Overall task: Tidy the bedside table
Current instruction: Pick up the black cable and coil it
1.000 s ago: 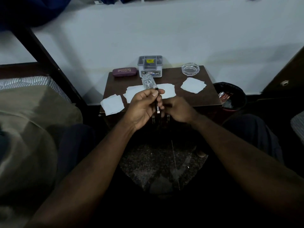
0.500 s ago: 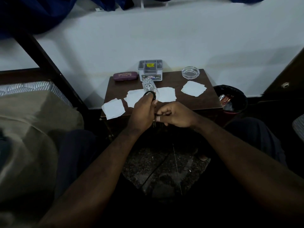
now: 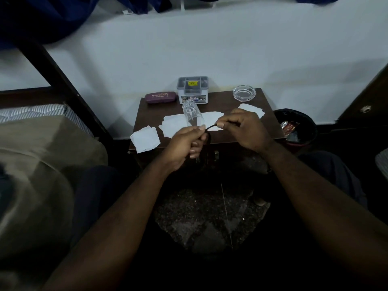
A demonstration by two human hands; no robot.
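A small dark wooden bedside table stands against the white wall. Both hands hold a thin black cable over its front edge. My left hand grips a coiled part of it; my right hand pinches the free end a little to the right. A clear drinking glass lies on its side on white paper sheets at the table's middle. Another sheet overhangs the front left corner, and one lies at the right, partly hidden by my right hand.
At the table's back stand a maroon spectacle case, a grey compartment box and a glass ashtray. A black waste bin with wrappers sits on the floor to the right. A bed fills the left side.
My right hand has moved up and to the right, drawing the cable's end away from my left hand. The view has shifted slightly downward.
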